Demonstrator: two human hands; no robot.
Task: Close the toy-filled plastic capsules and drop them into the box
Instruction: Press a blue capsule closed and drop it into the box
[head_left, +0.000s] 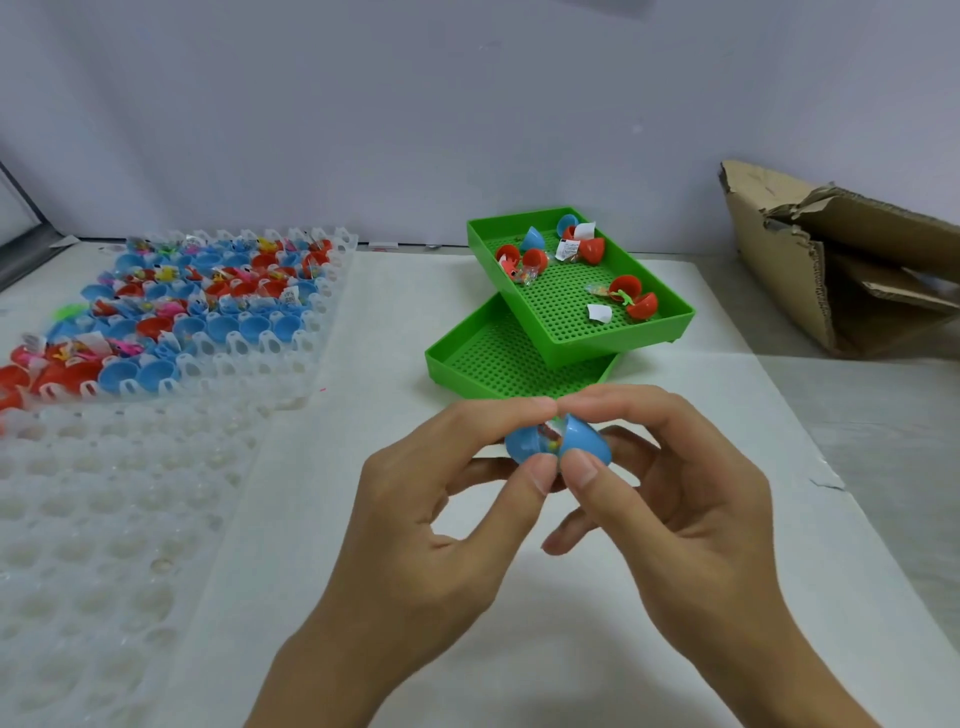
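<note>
Crosswise, blue capsule still ajar, both hands' grip pinched on its halves.

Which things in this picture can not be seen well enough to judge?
- Toy inside the blue capsule, head view: both hands' fingertips and the two halves cover most of it.
- Inside of the cardboard box: its flaps and the right edge hide it.
- Paper slips in the upper green tray: print too small to read.
- Capsule rack on the left: cut off by the left edge.
</note>
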